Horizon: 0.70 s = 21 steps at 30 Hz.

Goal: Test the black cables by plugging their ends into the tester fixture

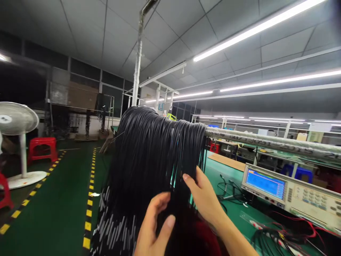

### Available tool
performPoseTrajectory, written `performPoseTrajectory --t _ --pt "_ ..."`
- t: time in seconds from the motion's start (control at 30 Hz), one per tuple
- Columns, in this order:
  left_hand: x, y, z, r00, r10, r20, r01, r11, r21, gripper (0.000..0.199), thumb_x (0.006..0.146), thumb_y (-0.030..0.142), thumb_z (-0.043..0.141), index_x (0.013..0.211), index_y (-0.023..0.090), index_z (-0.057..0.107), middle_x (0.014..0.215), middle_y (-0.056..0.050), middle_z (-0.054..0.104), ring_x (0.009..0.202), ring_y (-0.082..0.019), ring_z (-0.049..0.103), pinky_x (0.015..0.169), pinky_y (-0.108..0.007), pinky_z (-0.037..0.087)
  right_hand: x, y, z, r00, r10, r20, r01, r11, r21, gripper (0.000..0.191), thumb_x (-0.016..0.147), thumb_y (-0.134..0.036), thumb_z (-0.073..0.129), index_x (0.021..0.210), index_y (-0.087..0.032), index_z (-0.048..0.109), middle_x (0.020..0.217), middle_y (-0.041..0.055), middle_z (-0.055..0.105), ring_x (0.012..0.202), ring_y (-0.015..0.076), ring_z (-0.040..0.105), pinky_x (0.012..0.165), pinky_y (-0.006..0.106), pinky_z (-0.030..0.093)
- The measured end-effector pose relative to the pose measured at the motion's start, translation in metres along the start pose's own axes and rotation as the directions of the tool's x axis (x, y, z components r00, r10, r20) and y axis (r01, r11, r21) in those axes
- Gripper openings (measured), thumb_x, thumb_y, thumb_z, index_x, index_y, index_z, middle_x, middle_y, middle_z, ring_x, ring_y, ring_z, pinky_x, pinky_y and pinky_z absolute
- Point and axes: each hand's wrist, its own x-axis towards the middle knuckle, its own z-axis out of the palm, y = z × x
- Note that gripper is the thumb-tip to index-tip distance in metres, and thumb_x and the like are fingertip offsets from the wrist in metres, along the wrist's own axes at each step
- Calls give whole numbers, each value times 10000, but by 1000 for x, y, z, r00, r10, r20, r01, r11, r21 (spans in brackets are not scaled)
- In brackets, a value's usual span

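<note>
A thick curtain of black cables (144, 149) hangs over a horizontal pipe (266, 139). Light grey ends show on many of them at lower left. My right hand (205, 195) is at the right-hand bunch of cables, its thumb across the front and its other fingers partly hidden behind the strands. Lower and to the left, my left hand (156, 227) is held with thumb and fingers apart, close in front of the cables. Nothing shows between its fingertips.
A bench instrument with a blue screen (265, 183) stands on the green bench (234, 220) at right, with coiled black leads (266, 241) before it. A white fan (22, 142) and a red stool (42, 149) are at left, beyond yellow-black floor tape (89, 202).
</note>
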Motion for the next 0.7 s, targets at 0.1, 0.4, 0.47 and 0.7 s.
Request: performPoseTrajectory --t 0.1,0.4,0.47,0.7 --pt "27 13 13 970 -43 238 40 999 14 536 858 458 631 1366 342 507 1513 -31 497 1408 -242 404 1195 -412 298 -11 -1 -10 994 25 102 -54 957 286 280 911 -355 568 1164 -248 623 1189 31 688 1122 229 608 1004 369 461" --pt "60 17 53 848 -62 527 185 965 -184 327 845 405 670 1101 203 687 923 -30 763 815 -177 666 765 -301 513 -30 6 -34 999 -33 -14 30 988 -151 275 921 -446 572 1111 -260 641 1004 52 690 906 240 640 833 363 497" --pt "61 16 54 879 -67 472 173 967 -185 308 794 361 736 1058 204 715 907 -20 772 877 -186 673 845 -304 500 -31 9 -36 1000 -4 0 3 990 -142 253 933 -453 548 1013 -239 658 925 44 690 857 230 641 802 355 489" --pt "64 19 59 902 -136 409 227 956 -184 330 645 278 856 946 206 743 885 -2 782 881 -198 672 851 -304 510 -28 11 -28 998 63 2 -63 997 45 229 930 -441 576 894 -220 626 832 16 679 800 198 631 712 308 472"
